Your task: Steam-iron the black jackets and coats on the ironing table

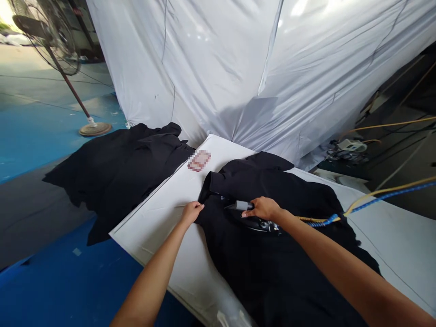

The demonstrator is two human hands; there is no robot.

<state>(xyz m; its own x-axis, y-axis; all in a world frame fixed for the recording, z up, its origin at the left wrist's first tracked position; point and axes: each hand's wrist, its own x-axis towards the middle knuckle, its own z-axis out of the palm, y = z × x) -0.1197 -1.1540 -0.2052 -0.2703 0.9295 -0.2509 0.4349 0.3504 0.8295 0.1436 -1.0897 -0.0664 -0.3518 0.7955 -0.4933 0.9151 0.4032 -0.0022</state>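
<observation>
A black garment (252, 263) with a collar lies spread over the white table (177, 218). Near the collar, my left hand (192, 213) pinches the garment's edge between thumb and fingers. My right hand (264, 209) is closed around the handle of an iron (254, 222), whose dark soleplate rests on the black cloth just right of the collar. A yellow hose and a blue cord (320, 222) trail from the iron off to the right. A small label shows inside the collar.
More black garments (129, 159) are heaped beyond the table's left edge. A small blurred-out item (199, 161) lies near the far corner. White sheeting (218, 68) hangs behind. On the left stands a pedestal fan (51, 41); a pale device with wires (350, 145) sits at right.
</observation>
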